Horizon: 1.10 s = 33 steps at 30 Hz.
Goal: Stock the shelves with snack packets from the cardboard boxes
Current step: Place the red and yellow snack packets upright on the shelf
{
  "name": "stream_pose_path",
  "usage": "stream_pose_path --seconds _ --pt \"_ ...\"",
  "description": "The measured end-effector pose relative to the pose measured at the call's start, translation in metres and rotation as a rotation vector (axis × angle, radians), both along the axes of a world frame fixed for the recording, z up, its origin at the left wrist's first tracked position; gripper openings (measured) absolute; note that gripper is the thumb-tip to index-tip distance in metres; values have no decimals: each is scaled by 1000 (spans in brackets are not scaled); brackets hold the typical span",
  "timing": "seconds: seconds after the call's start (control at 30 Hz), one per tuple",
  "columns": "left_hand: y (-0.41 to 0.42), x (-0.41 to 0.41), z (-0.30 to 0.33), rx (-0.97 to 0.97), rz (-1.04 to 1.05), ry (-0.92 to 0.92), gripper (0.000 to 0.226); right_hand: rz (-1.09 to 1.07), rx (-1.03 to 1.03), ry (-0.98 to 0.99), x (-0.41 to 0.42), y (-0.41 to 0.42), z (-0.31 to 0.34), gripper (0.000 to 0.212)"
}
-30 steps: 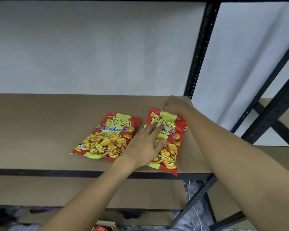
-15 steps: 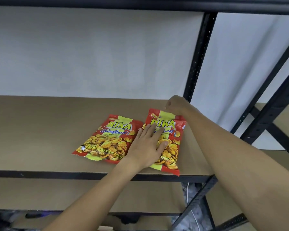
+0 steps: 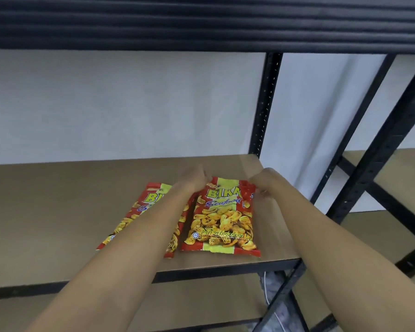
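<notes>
1. The right packet [image 3: 222, 219] lies flat on the shelf [image 3: 58, 212], long axis near-to-far
2. Its far corners are pinched by the left hand [image 3: 195, 179] and right hand [image 3: 261, 182]

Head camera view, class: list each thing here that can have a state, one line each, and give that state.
Right red-and-yellow foil snack packet: sealed, lying flat on the shelf, top corners held by both hands.
Left red-and-yellow foil snack packet: sealed, lying flat, partly hidden under the left forearm.
Left hand: fingers curled on the right packet's top left corner.
Right hand: fingers curled on its top right corner.
Brown board shelf: holds two packets.
</notes>
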<state>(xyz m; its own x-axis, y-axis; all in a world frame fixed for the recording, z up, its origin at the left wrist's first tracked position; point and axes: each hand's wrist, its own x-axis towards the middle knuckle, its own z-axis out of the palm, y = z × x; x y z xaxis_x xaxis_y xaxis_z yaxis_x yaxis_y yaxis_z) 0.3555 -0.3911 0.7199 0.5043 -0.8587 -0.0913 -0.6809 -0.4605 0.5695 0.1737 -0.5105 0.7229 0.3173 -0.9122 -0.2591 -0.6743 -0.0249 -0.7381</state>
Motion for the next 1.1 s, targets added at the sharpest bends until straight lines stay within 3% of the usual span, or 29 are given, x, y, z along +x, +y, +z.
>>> stream_pose_path --seconds 0.1,0.23,0.53,0.87,1.1 --pt "-8 9 -13 -9 21 40 25 -65 63 -58 -3 0 -6 12" --pt "-10 16 -12 -143 68 175 25 -108 0 -179 -7 -16 -21 38" --pt "-9 33 40 -353 20 82 20 -58 -377 -297 8 -7 31 8" --pt "-19 49 70 -468 -52 156 18 -86 -370 -403 11 -28 68 3" --pt "-34 55 90 -527 1 51 16 -108 -409 -449 28 -41 86 5"
